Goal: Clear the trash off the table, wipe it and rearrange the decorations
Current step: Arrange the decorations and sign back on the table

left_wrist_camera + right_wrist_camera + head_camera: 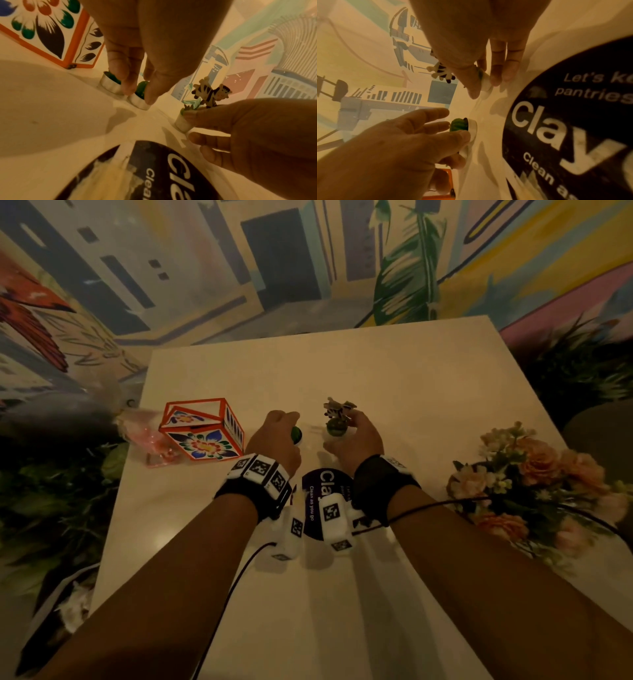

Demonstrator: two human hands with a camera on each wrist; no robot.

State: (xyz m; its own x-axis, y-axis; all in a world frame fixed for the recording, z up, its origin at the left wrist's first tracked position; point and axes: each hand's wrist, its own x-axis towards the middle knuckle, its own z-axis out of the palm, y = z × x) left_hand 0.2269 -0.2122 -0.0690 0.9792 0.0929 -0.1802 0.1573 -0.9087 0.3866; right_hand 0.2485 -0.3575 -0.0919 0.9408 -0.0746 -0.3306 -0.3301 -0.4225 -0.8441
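Note:
On the cream table [394,378] my left hand [291,430] pinches a green tealight candle [296,435] in a silver cup [139,101], which sits on the tabletop. A second green tealight [109,84] stands just behind it, touching my fingers [126,86]. My right hand [342,433] pinches another tealight [182,123] that carries a small striped tiger figure [338,407] on a pick, also resting on the table. The right wrist view shows my thumb and fingertips [494,79] around that cup [486,86].
A painted floral box with orange edges [202,430] stands left of my hands, with a pink plastic wrapper [145,436] beyond it. A round dark sticker [317,503] lies between my wrists. A peach flower bouquet [534,481] sits at the right edge. Plants flank the table.

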